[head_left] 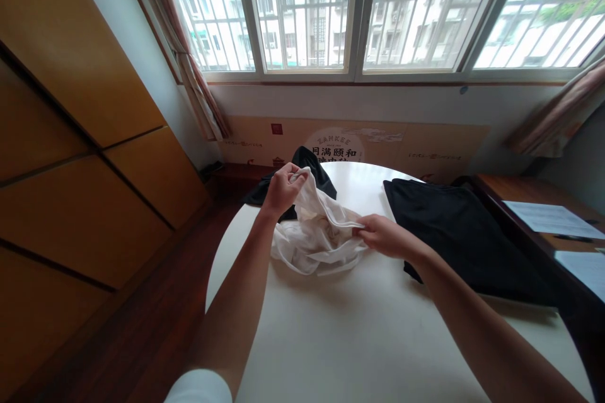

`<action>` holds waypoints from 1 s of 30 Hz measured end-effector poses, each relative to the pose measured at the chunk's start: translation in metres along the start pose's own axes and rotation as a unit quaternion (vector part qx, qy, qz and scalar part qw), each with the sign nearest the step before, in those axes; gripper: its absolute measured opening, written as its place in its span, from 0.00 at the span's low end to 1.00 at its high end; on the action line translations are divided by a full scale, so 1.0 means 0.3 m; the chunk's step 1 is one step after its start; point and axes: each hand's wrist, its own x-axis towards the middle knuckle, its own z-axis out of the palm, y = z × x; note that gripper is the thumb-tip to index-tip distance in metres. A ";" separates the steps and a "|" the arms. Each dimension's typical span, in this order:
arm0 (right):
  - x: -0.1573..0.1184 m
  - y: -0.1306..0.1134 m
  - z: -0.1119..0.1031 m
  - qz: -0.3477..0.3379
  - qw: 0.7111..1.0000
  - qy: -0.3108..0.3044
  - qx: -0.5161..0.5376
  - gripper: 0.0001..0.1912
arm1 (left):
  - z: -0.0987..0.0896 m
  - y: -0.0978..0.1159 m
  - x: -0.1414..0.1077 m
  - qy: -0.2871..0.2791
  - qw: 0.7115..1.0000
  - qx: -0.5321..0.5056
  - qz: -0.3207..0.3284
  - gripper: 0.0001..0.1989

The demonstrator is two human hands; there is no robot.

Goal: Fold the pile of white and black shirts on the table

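A thin white garment (pixel 314 245) lies bunched on the round white table (pixel 340 334), with its upper edge lifted off the surface. My left hand (pixel 285 187) pinches one end of that edge, raised toward the far side. Lower and to the right, my right hand (pixel 375 233) grips another part of the same edge, so the fabric stretches between both hands. The garment's exact kind is unclear in its folds. Just behind my left hand sits a crumpled black cloth (pixel 321 177).
Folded black clothing (pixel 458 236) lies flat on the table's right side. Beyond it stands a wooden desk (pixel 501 192) with paper sheets (pixel 551 219) and a pen. Wooden cabinets (pixel 137 189) rise at the left. A printed cardboard panel (pixel 265 141) leans below the barred window.
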 end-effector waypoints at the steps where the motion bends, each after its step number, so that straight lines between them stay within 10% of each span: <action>1: 0.004 0.029 -0.033 0.020 0.997 0.012 0.079 0.13 | -0.017 -0.007 0.002 -0.025 1.000 -0.018 -0.007 0.16; 6: -0.014 0.183 -0.215 0.060 0.909 0.134 0.391 0.14 | -0.083 -0.035 0.006 -0.102 0.989 -0.101 -0.042 0.21; 12: -0.011 0.298 -0.266 0.101 0.842 0.231 0.477 0.09 | -0.003 -0.064 -0.012 -0.171 0.976 -0.126 -0.048 0.23; 17: -0.100 0.280 -0.353 0.134 0.894 0.213 0.370 0.17 | -0.024 0.015 -0.020 -0.144 0.980 -0.108 -0.083 0.21; 23: -0.171 0.311 -0.416 0.067 0.985 0.088 0.136 0.23 | -0.161 0.059 -0.022 -0.340 0.935 -0.025 -0.092 0.18; 26: -0.088 0.382 -0.351 0.096 0.978 0.186 0.005 0.18 | -0.113 -0.013 -0.019 -0.264 0.956 0.106 -0.074 0.06; 30: 0.017 0.441 -0.273 0.165 0.928 0.305 -0.135 0.16 | 0.001 -0.077 -0.017 0.036 0.958 0.282 -0.034 0.04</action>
